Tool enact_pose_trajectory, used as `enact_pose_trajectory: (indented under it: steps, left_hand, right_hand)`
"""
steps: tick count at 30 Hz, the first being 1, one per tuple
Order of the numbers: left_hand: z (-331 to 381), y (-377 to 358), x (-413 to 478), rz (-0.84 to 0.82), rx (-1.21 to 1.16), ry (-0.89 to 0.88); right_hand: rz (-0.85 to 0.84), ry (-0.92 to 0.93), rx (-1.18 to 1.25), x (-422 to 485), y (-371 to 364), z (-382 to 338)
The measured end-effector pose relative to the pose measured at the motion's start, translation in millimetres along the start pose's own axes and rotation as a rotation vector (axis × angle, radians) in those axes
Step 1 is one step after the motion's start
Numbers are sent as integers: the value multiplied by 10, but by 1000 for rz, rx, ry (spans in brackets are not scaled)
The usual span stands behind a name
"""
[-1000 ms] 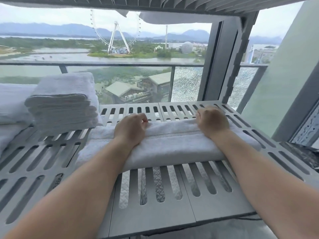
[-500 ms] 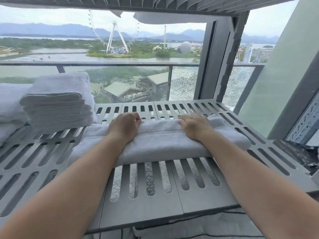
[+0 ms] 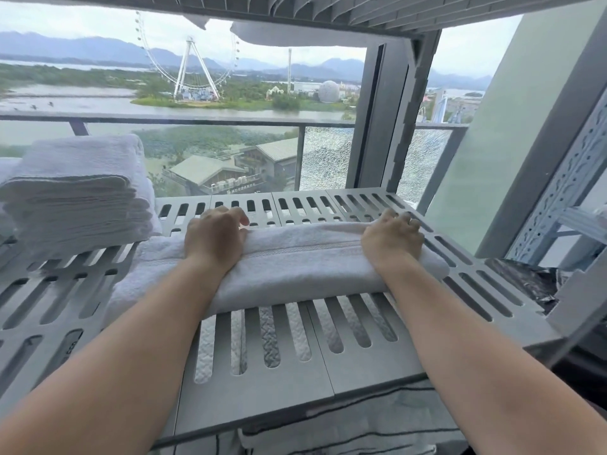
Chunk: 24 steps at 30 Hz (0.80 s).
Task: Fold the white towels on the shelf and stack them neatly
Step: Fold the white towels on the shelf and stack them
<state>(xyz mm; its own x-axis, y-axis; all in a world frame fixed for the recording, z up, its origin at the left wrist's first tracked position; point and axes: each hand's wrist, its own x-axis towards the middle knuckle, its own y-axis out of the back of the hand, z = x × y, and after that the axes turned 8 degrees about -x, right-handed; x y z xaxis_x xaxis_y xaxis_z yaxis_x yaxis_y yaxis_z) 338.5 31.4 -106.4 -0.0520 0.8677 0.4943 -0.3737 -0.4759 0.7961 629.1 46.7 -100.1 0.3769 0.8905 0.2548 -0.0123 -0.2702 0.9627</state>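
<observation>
Two bare forearms reach over a grey slotted shelf (image 3: 262, 376). A folded white towel (image 3: 295, 261) lies across its centre. The left hand (image 3: 215, 238) and right hand (image 3: 391, 241) curl their fingers over its far edge. A stack (image 3: 75, 198) of folded towels sits at ten o'clock, and a Ferris wheel (image 3: 189, 60) shows outside at twelve.

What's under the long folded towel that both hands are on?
The grey slotted shelf. Through its near slots, white textured fabric shows below. Directly beneath the long folded white towel is covered.
</observation>
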Motion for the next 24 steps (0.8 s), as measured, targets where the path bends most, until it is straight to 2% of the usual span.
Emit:
enact_pose_trajectory:
  steps: [3, 6, 11, 15, 20, 22, 24]
  left_hand:
    - [4, 1, 14, 6, 19, -16]
    - [56, 8, 55, -5, 90, -42]
    - [546, -58, -14, -78, 48, -220]
    - [1136, -165, -129, -169, -92, -375]
    - [1754, -408, -88, -338, -150, -400]
    - [1881, -533, -65, -380, -132, -378]
    - [1932, -656, -83, -507, -68, -379]
  right_hand:
    - [47, -52, 46, 70, -20, 181]
    - [85, -80, 199, 113, -35, 362]
    - [-101, -132, 260, 267, 60, 532]
    - [-89, -222, 469, 285, 92, 604]
    - [27, -48, 440, 312, 86, 768]
    - [-11, -11, 385, 354, 29, 829]
    - [-82, 8, 326, 405, -14, 861]
